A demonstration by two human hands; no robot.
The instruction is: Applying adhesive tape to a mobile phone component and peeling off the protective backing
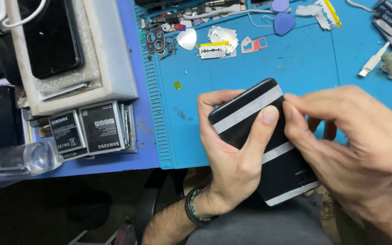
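A black phone (268,149) with pale tape strips is gripped in the left hand (234,154), thumb laid across it, tilted above the near edge of the blue mat (296,68). Its upper strip is pinched at the phone's edge by the right hand (350,140) fingertips. Batteries (89,129) are stacked well to the left; razor blades (218,45) lie farther back on the mat.

White-labelled black batteries (87,130) beside blue mat (232,81)
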